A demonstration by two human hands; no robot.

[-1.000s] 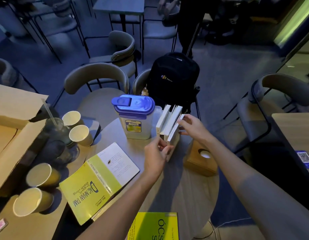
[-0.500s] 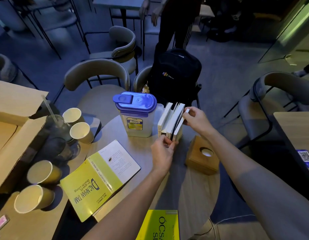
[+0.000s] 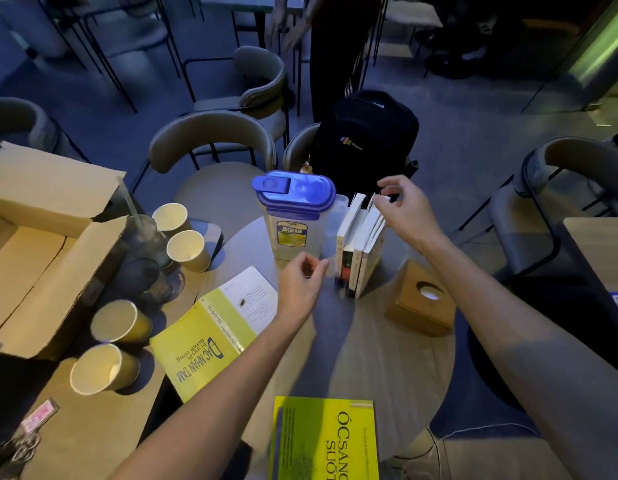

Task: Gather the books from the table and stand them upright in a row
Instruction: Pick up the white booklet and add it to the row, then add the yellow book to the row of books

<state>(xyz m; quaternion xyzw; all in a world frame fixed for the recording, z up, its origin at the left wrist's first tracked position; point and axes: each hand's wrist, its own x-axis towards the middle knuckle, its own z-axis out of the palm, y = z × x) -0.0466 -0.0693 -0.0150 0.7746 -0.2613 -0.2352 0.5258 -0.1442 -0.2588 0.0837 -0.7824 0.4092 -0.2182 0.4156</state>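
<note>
Three books point(image 3: 358, 251) stand upright in a row on the round table point(image 3: 369, 348), leaning against a clear jug with a blue lid point(image 3: 293, 216). My left hand point(image 3: 300, 285) hovers just left of their spines, fingers loosely curled and holding nothing. My right hand point(image 3: 404, 209) is above their top edges, fingers apart, clear of them. A yellow book point(image 3: 214, 334) lies flat and face up left of my left arm. Another yellow book point(image 3: 324, 441) lies flat at the near edge.
A wooden tissue box point(image 3: 421, 306) sits right of the standing books. Several paper cups point(image 3: 186, 249) and an open cardboard box point(image 3: 41, 244) fill the left side. A black backpack point(image 3: 363, 140) rests on a chair behind the table. A person stands beyond it.
Both hands have let go of the standing books. The left hand drew back to the left, the right hand lifted off the top edges. The books now stand straighter.
</note>
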